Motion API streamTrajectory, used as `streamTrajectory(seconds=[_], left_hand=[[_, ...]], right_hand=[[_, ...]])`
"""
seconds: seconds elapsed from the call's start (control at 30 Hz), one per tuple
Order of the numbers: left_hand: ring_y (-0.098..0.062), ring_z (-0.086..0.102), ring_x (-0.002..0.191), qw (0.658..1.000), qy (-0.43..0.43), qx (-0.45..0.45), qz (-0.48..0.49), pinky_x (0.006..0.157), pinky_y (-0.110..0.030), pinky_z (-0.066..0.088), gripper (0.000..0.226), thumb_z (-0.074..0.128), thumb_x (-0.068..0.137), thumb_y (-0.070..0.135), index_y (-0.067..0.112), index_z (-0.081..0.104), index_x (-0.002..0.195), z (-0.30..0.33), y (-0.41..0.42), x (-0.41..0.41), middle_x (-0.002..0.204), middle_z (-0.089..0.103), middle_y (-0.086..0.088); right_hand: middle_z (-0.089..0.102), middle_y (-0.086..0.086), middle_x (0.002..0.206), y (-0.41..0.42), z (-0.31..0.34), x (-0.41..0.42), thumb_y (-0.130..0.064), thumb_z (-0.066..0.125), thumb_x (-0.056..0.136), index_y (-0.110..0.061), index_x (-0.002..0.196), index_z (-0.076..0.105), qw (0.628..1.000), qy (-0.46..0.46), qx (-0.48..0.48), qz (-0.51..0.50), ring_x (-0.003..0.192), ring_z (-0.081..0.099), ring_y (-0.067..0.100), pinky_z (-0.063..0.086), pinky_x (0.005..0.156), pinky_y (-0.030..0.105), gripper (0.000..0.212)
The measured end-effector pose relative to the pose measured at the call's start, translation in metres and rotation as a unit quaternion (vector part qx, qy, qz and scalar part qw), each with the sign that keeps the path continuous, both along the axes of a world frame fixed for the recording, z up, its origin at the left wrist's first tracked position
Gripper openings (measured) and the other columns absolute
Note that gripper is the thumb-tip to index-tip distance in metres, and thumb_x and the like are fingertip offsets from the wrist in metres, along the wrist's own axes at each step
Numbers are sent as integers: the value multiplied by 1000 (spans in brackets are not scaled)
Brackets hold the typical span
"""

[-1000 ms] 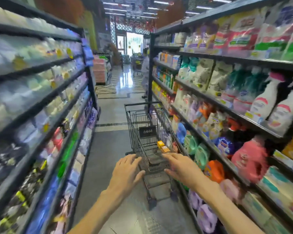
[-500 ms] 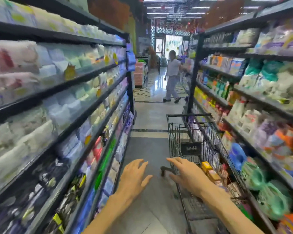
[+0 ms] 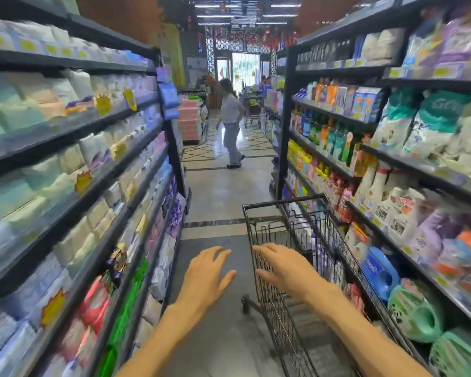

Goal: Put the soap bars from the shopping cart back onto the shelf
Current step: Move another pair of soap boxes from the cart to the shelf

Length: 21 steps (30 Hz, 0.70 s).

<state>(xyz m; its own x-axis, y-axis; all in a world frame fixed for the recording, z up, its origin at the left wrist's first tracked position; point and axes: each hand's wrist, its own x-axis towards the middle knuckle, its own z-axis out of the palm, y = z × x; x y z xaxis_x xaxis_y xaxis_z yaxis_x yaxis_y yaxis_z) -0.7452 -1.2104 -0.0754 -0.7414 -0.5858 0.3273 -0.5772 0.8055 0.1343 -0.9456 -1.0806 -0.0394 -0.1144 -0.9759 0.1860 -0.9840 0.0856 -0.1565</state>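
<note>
Our right hand (image 3: 286,268) is spread, fingers straight, over the near left wall of the shopping cart (image 3: 288,238); whether it touches the wire we cannot tell. It holds nothing. Our left hand (image 3: 206,278) hangs open over the bare grey floor (image 3: 218,336) beside the cart, also holding nothing.

The cart is thin dark wire mesh with a heavier top rail, standing close along the right-hand shelf (image 3: 408,164). We cannot make out any soap bars in its basket from here; our forearm and the mesh cover most of the inside.

Progress, as we judge it: nothing in hand, no bar seen going to a shelf, so the restocking looks not yet begun or between items. The reach into the cart is left to do.

Right-hand shelf: glossy plastic bottles, spray bottles, soft bags, round green tubs (image 3: 416,314) low down. Left-hand shelf (image 3: 74,170): soft pale wrapped packs, blurred, with yellow starburst price tags. A person (image 3: 230,126) walks across the far end of the aisle.
</note>
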Motion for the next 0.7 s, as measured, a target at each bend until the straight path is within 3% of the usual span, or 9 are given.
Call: streamTrajectory(seconds=[0.13,0.4,0.63,0.7], left_hand=[[-27,53,125,999,10,-3,-49,96,-44,48,55,53,93,53,21,53,137,-1,-48,-68,136,56,-5],[-28,53,124,974,-5,-13,-224,97,-43,49,57,50,95,55,21,48,141,-9,-123,-238,139,53,-6],[-29,61,110,913,-29,-15,-406,82,-42,56,53,62,91,48,17,57,133,-5,-139,-378,126,61,-7],[-27,59,110,887,-18,-2,-462,84,-41,54,51,63,91,46,19,55,133,-5,-129,-408,126,60,-4]], right_hand=[[48,-3,142,-31,2,-54,-50,52,95,-28,149,30,999,6,10,-43,124,51,20,46,101,39,62],[50,-3,140,-58,-9,-168,-48,53,95,-27,148,34,983,10,19,-184,122,52,19,46,95,35,61],[52,-1,139,-39,-6,-232,-49,55,93,-27,146,37,926,-2,28,-377,121,53,24,50,90,43,60],[52,-1,139,-25,-5,-240,-47,57,93,-28,145,38,901,-5,30,-432,122,51,24,47,93,42,59]])
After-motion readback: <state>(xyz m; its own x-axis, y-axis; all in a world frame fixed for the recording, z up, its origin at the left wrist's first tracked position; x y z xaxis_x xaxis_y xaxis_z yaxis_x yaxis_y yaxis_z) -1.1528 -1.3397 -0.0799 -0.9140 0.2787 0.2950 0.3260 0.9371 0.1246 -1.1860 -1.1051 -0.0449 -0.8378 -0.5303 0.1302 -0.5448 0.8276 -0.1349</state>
